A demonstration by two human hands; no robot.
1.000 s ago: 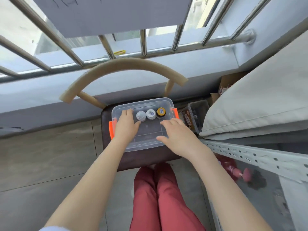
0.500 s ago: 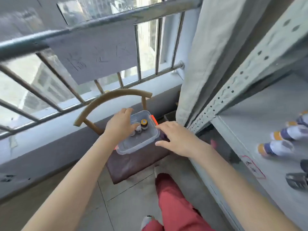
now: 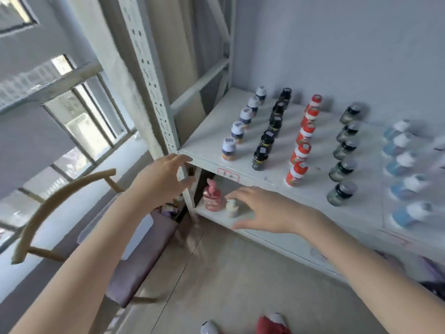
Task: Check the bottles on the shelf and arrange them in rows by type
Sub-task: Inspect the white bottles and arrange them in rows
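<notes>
- While small capped bottles [image 3: 300, 151] stand in by-type rows on the grey metal shelf [image 3: 207, 141], left hand [image 3: 161, 179] and right hand [image 3: 267, 210] hover empty, fingers loose.
- Likely final check; next, scan rows for strays.

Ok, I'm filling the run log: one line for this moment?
left hand open, by shelf post | right hand open, before lower shelf | upper-shelf bottles upright in rows by type
</notes>
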